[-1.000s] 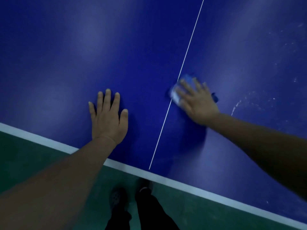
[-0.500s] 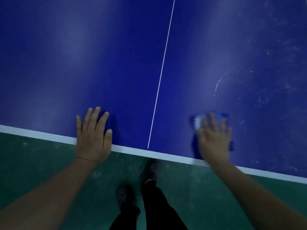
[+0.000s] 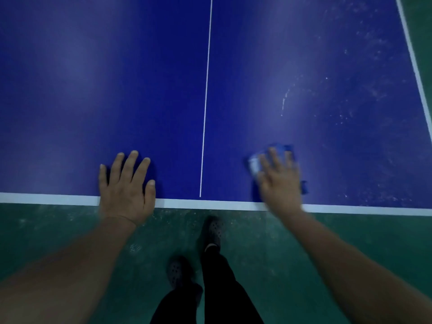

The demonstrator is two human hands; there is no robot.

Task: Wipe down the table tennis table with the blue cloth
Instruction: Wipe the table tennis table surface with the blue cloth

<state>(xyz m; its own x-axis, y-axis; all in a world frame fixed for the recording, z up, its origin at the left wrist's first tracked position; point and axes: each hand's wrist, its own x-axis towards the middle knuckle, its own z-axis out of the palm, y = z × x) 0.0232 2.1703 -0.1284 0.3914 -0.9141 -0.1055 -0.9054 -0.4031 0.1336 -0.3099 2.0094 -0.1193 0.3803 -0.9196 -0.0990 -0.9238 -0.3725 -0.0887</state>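
1. The left hand (image 3: 126,188) is laid flat, palm down, on the near edge of the dark blue table tennis table (image 3: 117,90), left of the thin white centre line (image 3: 205,101). Its fingers are straight and spread, nothing is held, and the heel of the hand overlaps the white border stripe (image 3: 46,198). It is judged to serve as a brace only.

2. The person's dark trousers and dark perforated shoes (image 3: 216,230) are seen below the table edge, on the green floor (image 3: 292,242), roughly in line with the centre line.

3. The right hand (image 3: 279,181) is pressed, fingers extended, onto the folded blue cloth (image 3: 257,163), right of the centre line and just beside the near border. The cloth is pinned under the fingers and palm; only its left end and small corners show. The hand is blurred, so no curl of the fingers can be confirmed.

4. Pale dust specks and a whitish streak (image 3: 284,101) are noted on the right half of the table, beyond the cloth and toward the right border (image 3: 413,66); the left half looks cleaner.

5. Step in hand, as judged: wiping of the near right section. The next stroke is expected to need steady downward pressure, the cloth being carried away from the body and rightward through the specks, with the cloth kept flat so it does not bunch or slip off the edge.
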